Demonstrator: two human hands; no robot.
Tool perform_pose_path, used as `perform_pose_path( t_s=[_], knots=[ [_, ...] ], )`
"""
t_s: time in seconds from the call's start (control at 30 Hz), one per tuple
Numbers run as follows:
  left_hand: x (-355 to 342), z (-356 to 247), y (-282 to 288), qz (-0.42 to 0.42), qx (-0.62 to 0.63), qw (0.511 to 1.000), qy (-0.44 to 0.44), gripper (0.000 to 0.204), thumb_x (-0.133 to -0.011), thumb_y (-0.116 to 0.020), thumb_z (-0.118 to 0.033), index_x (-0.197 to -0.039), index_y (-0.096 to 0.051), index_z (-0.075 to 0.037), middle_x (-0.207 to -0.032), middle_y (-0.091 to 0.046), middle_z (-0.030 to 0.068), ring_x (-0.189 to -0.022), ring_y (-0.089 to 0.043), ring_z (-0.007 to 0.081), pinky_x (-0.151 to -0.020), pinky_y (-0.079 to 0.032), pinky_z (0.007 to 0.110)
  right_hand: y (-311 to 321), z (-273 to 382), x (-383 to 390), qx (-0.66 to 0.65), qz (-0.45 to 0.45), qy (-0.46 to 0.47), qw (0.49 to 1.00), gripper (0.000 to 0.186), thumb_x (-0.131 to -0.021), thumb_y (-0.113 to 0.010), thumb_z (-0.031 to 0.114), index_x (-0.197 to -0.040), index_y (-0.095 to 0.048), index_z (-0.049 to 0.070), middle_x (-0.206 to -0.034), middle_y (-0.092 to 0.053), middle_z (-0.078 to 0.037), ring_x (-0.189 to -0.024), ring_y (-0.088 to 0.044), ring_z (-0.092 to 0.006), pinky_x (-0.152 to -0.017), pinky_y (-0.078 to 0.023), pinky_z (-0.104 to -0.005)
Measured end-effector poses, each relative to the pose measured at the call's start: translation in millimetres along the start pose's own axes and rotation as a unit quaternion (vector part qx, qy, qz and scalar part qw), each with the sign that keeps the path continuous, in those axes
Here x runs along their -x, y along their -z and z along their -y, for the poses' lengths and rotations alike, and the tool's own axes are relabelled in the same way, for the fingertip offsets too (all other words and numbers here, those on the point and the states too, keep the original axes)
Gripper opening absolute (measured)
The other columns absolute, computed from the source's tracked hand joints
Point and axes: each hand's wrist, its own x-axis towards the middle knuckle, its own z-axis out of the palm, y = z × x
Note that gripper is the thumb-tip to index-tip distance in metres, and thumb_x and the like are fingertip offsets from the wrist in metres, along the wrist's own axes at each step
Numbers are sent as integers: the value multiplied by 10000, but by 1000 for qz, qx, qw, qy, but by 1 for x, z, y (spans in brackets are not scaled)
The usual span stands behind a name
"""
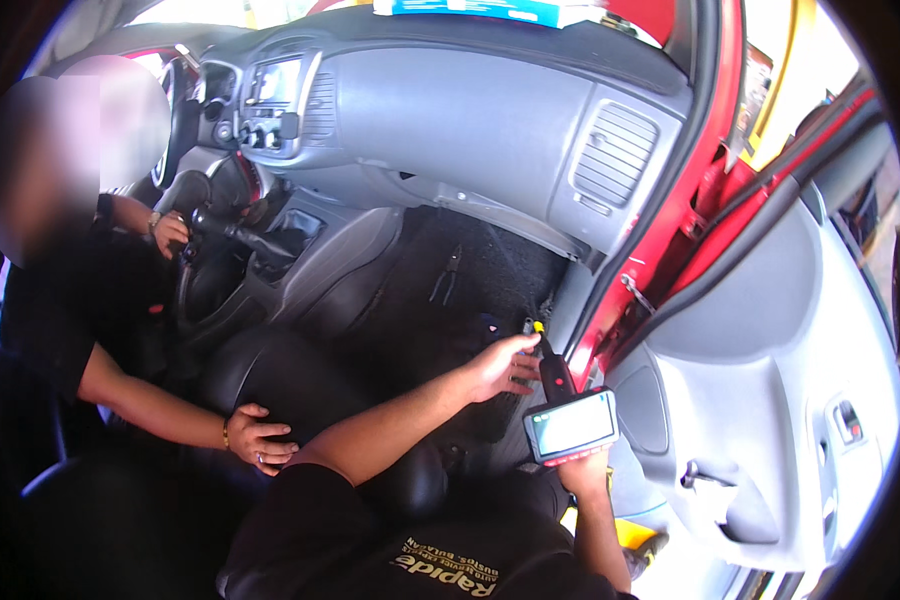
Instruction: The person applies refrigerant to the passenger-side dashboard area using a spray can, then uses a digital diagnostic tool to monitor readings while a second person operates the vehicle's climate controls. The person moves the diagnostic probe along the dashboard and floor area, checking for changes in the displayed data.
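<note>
My right hand (585, 470) grips a black handheld device (573, 425) with a lit screen; a black stem with a red button and a yellow tip (538, 327) rises from it. My left hand (500, 370) is open beside the stem, thumb near the yellow tip and fingers apart; whether it touches the stem is unclear. Beyond them, on the dark floor mat (380, 320) of the passenger footwell, lie pliers (448, 275) and a small dark object (492, 328).
A co-worker (50, 320) sits at left, one hand (170, 230) near the gear lever, the other (260, 440) on the seat. The dashboard (450, 110), centre console (320, 260), open door (730, 400) and red door frame (620, 300) surround me. A blue-and-white box (470, 12) rests atop the dashboard.
</note>
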Motion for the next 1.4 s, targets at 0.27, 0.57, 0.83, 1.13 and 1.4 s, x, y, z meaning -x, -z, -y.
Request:
perform_pose_path(
  t_s=[0.27, 0.57, 0.83, 1.13, 1.4],
  knots=[
    [-2, 19, -21, 47, -49, 998, -16, 384, -1010, -596, -467, -1234, -678, -165, -1180, -695, 34, -1145, -605, 202, -987, -453, 451, 2, 2, 0, -37, 11, -37, 999, 210, -798, -709, 124, -997, -728, 59, -999, -729, -156, -966, -682, -396, -841, -523, -506],
    [-8, 35, -17, 148, -20, 989, 4, 430, -1003, -654, -483, -1287, -665, -161, -1223, -681, -26, -1231, -562, 179, -1025, -436, 472, -9, -9, 11, -79, -7, -64, 995, 208, -836, -685, 113, -1024, -715, 27, -1015, -725, -185, -996, -673, -429, -873, -510, -514],
    [-18, 37, -7, 164, -58, 984, -42, 481, -1016, -650, -448, -1315, -630, -72, -1240, -668, 36, -1256, -585, 184, -904, -589, 497, -12, -17, 12, -36, 51, -56, 996, 309, -887, -684, 205, -1144, -705, 35, -1134, -707, -197, -1099, -638, -439, -972, -467, -549],
    [-20, 39, -4, 183, -89, 978, -47, 546, -987, -676, -492, -1340, -627, -78, -1249, -655, 48, -1237, -579, 190, -916, -564, 530, -22, -31, 29, 15, 79, -27, 996, 281, -897, -652, 212, -1127, -736, 74, -1135, -724, -165, -1096, -643, -429, -980, -452, -576],
    [-11, 29, -13, 154, -86, 982, -60, 505, -975, -706, -416, -1294, -656, -28, -1224, -683, 82, -1176, -634, 227, -840, -605, 478, -6, -19, 23, 43, 199, -97, 974, 320, -951, -598, 268, -1209, -720, 121, -1249, -708, -154, -1204, -624, -377, -1075, -435, -522]
  ],
)
